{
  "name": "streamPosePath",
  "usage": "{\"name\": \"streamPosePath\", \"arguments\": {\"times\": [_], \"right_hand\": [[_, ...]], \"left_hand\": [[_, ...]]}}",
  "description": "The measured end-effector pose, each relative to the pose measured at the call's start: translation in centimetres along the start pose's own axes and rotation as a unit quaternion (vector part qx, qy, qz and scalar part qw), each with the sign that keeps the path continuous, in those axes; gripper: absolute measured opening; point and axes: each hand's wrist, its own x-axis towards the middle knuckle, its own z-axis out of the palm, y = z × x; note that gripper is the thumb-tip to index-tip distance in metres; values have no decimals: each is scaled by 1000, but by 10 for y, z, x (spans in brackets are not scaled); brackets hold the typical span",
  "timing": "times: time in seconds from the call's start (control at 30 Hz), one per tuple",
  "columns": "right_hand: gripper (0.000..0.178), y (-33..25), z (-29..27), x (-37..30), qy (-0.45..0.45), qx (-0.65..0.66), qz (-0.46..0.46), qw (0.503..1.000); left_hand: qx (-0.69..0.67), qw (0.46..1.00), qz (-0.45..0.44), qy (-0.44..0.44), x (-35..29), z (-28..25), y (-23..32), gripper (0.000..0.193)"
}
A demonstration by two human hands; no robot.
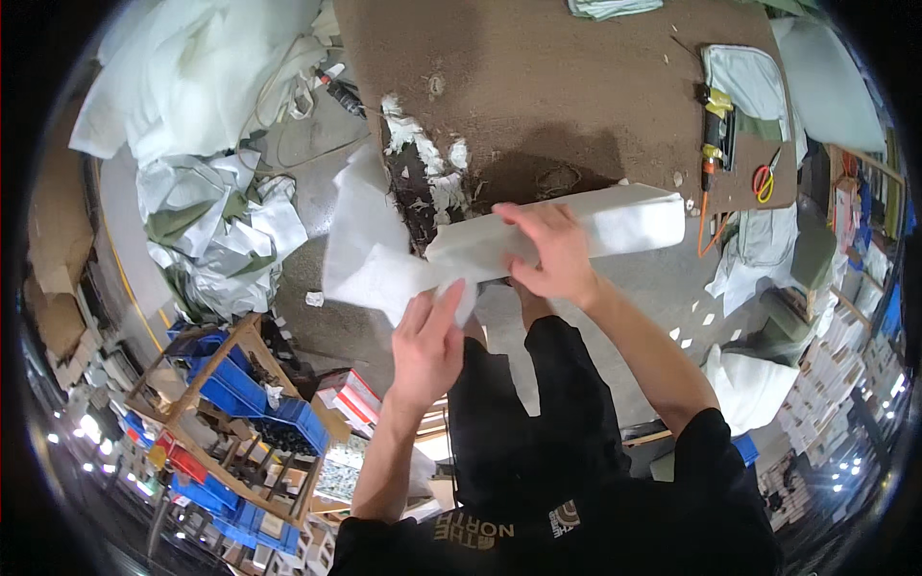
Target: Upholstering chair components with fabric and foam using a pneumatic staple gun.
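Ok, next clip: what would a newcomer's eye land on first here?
First the long white fabric piece at centre, gripped by the right hand from above and by the left hand at its crumpled lower end. Behind it lies the brown worktable, with red-handled scissors near its right edge. A heap of white fabric fills the upper left, above a rack of blue bins.

A white fabric piece (615, 223) — folded into a long band, its left end flaring open — held level above the floor.
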Motion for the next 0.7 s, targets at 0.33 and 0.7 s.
{"name": "streamPosePath", "arguments": {"times": [0.33, 0.7], "right_hand": [[43, -12, 19, -27, -42, 61, 12, 997], [17, -12, -13, -26, -126, 371, 268, 880]], "left_hand": [[97, 992, 46, -72, 42, 4, 42, 49], [165, 973, -125, -103, 30, -29, 21, 58]]}}
